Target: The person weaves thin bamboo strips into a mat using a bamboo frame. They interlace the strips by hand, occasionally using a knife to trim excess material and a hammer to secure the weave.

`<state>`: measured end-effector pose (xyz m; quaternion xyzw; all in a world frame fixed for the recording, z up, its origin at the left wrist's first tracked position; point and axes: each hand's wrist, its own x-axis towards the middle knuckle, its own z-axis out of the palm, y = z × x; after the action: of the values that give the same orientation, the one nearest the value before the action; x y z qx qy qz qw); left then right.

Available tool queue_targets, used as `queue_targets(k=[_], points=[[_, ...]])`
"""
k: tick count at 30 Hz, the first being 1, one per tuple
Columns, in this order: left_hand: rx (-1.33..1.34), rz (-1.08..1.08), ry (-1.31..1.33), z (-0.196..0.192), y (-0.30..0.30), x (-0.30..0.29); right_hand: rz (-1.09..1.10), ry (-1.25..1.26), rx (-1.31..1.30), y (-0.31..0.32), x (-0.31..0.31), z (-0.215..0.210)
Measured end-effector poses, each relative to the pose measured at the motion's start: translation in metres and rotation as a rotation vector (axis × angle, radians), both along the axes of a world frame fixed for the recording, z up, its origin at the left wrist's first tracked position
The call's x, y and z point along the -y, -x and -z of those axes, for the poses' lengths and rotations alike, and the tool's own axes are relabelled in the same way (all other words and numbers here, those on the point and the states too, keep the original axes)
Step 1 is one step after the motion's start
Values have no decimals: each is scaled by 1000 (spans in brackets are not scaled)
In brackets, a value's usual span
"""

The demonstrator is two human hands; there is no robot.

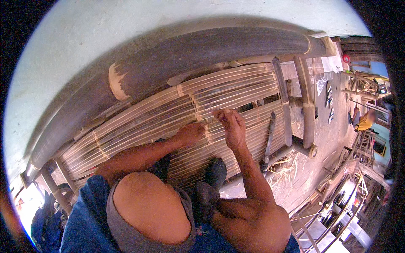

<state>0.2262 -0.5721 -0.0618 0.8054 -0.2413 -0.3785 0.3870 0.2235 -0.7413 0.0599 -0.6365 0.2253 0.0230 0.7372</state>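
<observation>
Both my hands work close together over a bamboo slat bench seat (156, 116), near a crosswise lashing (195, 105) that binds the slats. My left hand (192, 134) is closed low against the slats, its fingertips pinching. Just right of it and slightly higher, my right hand (233, 128) has its fingers bent together in a pinch. A thin pale strand seems to run between the two hands; its ends are hard to make out. To the right, a long dark-bladed knife (270, 141) lies across the slats, apart from my hands.
A thick dark bamboo pole (202, 48) runs along the far side against a pale wall (105, 25). Bamboo posts (304, 101) stand at the right end. Shavings (287, 173) litter the floor there. Sandals (329, 95) lie farther off; a person in yellow (365, 121) sits beyond.
</observation>
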Motion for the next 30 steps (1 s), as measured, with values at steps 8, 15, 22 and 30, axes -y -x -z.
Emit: queue_targets(k=[8,15,22,30], points=[[78,-91,-162,-54,2,2,-172,142,-218,34,-20,-16],[260,-144,274,-77,15,-5,-249,209,-277,32,-30,-37],[145,50,526,-41,-9,5,-358,429,-219,36,-47,-37],[17,85,701,-28,-3,13,-337,341,-202,43,-40,-30]])
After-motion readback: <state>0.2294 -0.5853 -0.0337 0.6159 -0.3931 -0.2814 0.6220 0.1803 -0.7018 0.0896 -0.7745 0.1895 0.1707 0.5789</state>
